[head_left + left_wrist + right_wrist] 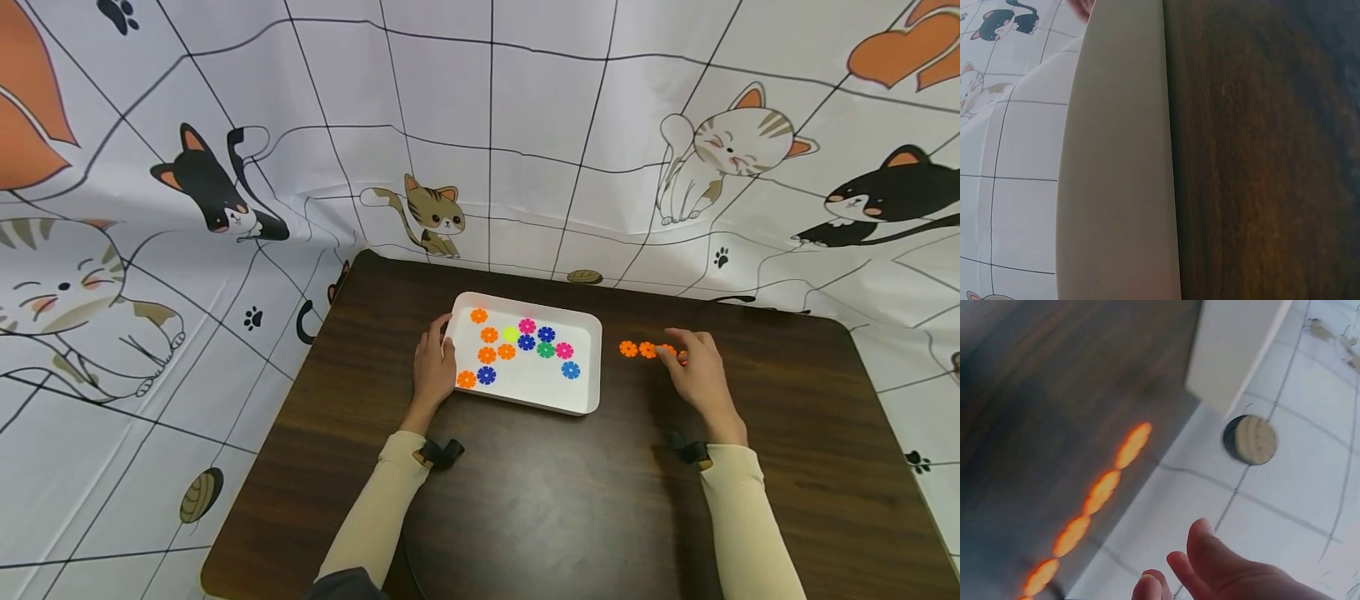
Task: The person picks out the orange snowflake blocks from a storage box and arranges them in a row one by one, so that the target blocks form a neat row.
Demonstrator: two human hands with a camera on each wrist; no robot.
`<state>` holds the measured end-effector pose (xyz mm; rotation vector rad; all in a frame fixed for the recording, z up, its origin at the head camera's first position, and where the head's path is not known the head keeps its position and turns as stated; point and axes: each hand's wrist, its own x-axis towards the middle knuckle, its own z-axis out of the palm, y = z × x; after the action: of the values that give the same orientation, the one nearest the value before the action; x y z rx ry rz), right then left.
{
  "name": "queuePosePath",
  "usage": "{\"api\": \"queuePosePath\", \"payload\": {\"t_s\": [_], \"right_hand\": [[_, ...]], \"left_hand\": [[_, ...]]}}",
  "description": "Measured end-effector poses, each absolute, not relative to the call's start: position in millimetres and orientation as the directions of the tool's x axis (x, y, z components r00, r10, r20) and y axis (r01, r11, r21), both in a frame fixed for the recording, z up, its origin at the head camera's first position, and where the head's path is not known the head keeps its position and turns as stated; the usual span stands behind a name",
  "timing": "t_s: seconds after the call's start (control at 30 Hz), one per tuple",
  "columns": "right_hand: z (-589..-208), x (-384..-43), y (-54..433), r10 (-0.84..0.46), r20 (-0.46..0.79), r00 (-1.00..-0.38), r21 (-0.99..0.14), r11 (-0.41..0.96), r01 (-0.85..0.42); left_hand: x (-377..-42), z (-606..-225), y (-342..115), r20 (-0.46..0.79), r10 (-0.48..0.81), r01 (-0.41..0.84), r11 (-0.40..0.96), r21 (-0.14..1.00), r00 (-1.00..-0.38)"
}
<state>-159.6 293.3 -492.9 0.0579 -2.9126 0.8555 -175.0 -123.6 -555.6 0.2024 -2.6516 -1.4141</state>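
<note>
A shallow white tray (525, 398) holds several notched, flower-shaped plastic discs in orange, blue, pink, green and yellow. My left hand (435, 367) holds the tray at its left edge, thumb by the rim and fingers along the outer side. In the left wrist view the tray's outer wall (1116, 156) fills the middle, with a bit of the hand at the top. To the right of the tray, a row of orange discs (647, 350) lies on the table. My right hand (701, 375) is over the row's right end, thumb and fingers apart in the right wrist view, with nothing seen between them.
The dark wooden table (555, 500) has rounded corners. Behind and left of it hangs a white cloth (540, 108) with a grid and cartoon cats. Dark straps sit on both wrists, and a thin cable runs near the left forearm.
</note>
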Motion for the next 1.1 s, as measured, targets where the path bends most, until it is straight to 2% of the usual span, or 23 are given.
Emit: {"api": "queuePosePath", "payload": {"t_s": [0.63,1.1], "right_hand": [[-478.1,-171.7,209.9,-0.158,0.127,-0.979,-0.591,0.781,-0.203],[-486.7,-175.0,147.9,-0.292,0.053,-0.955,-0.579,0.770,-0.268]], "left_hand": [[-175.3,-556.0,-122.2,0.062,-0.178,-0.047,0.551,0.834,-0.982],[-175.1,-557.6,-124.1,0.061,-0.177,-0.047,0.551,0.833,-0.982]]}}
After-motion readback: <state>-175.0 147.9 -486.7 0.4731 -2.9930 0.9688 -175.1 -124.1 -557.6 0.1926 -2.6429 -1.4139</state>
